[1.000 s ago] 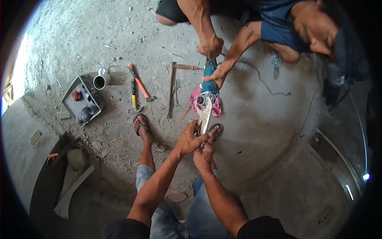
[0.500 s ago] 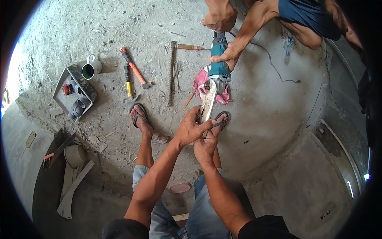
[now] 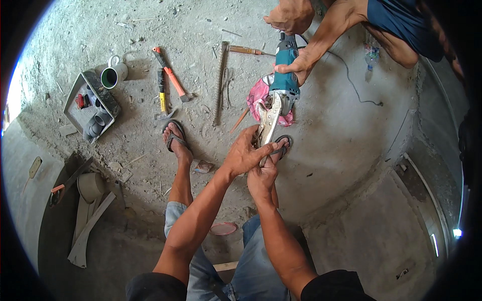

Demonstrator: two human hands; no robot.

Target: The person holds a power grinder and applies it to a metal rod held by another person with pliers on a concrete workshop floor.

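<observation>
Silver locking pliers (image 3: 271,123) reach from my hands to the metal head of a teal angle grinder (image 3: 286,59), their jaws at its spindle. My left hand (image 3: 245,153) is closed around the pliers' handles, with the thumb across them. Just below, my right hand (image 3: 262,183) is wrapped around the handle end. Facing me, a co-worker's hand (image 3: 301,67) grips the grinder's body, while their other hand (image 3: 291,17) is at its rear end. Beneath the grinder head lies a pink cloth (image 3: 257,95), partly covered.
Left on the dusty floor are two hammers (image 3: 173,80), a mug (image 3: 111,75) and a tray (image 3: 75,113) of grey pipe fittings. A chisel-like tool (image 3: 245,50) and a long rusty bar (image 3: 220,85) lie ahead. The cord (image 3: 347,75) trails right, near a plastic bottle (image 3: 372,57).
The view has shifted slightly, so floor items appear higher. The grinder, the pliers and the co-worker's hands appear a little farther right and up. Both my hands keep their grip.
</observation>
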